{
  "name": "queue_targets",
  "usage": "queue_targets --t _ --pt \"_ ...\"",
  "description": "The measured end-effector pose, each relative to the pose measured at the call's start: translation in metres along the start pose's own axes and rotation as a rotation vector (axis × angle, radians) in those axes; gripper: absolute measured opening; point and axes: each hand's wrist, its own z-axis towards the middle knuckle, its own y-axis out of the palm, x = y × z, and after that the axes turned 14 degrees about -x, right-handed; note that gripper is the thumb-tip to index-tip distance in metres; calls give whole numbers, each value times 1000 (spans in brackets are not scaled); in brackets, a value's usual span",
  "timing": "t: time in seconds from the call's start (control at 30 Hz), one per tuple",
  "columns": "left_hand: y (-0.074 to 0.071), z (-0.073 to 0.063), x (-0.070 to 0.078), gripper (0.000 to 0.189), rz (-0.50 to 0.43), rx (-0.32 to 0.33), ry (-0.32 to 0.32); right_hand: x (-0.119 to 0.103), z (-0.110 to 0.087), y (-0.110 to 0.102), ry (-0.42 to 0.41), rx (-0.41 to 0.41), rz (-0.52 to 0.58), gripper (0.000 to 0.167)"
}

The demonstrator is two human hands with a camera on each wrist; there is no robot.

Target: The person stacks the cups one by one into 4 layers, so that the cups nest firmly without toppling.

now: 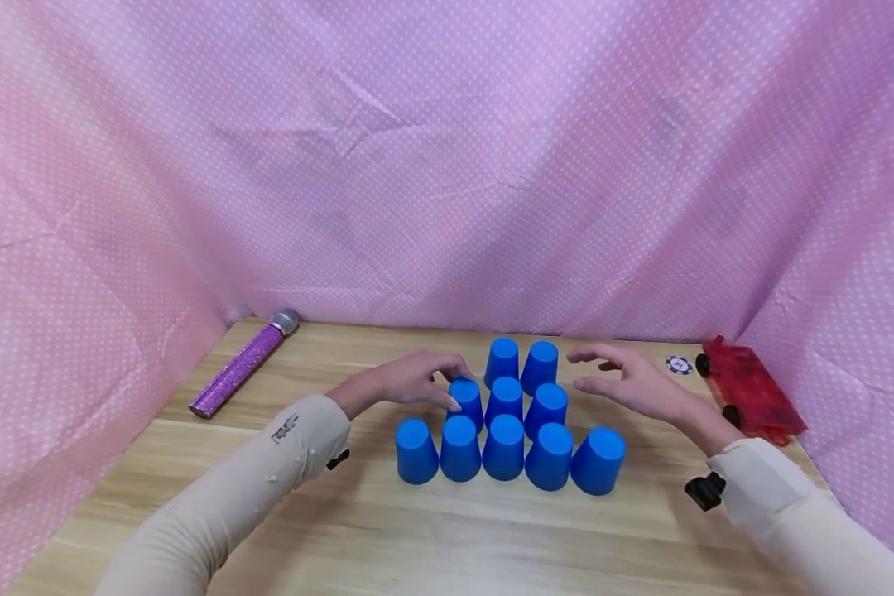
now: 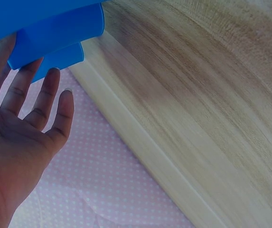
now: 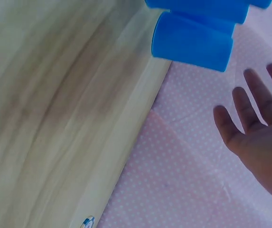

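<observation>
Blue cups stand upside down on the wooden table in three rows, several in the front row (image 1: pixel 504 449), three in the middle row and two in the back row (image 1: pixel 540 366). My left hand (image 1: pixel 415 379) holds the left cup of the middle row (image 1: pixel 465 399), thumb in front and fingers behind its top. In the left wrist view, blue cups (image 2: pixel 60 33) partly hide the fingertips of that hand (image 2: pixel 26 118). Right of the back cups, my right hand (image 1: pixel 633 382) hovers with its fingers spread and holds nothing. The right wrist view shows it apart from the nearest cup (image 3: pixel 192 42).
At the back left lies a microphone with a glittery purple handle (image 1: pixel 240 368). A poker chip (image 1: pixel 679 365) and a translucent red object with black wheels (image 1: pixel 752 389) lie at the right. Pink dotted cloth (image 1: pixel 447 165) hangs around the table (image 1: pixel 328 530).
</observation>
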Motion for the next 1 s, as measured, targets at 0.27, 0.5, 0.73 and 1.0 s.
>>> queue_targets --t 0.27,0.5,0.73,1.0 --pt "-2 -1 1 38 6 6 9 -5 4 4 -28 -222 -7 44" --pt "-1 0 0 38 12 0 12 -6 9 9 24 -281 -1 51" --pt "0 0 0 37 -6 -2 42 -1 11 14 45 -276 -1 55" --pt "-1 -3 4 38 -2 2 39 -6 15 14 14 -295 3 56"
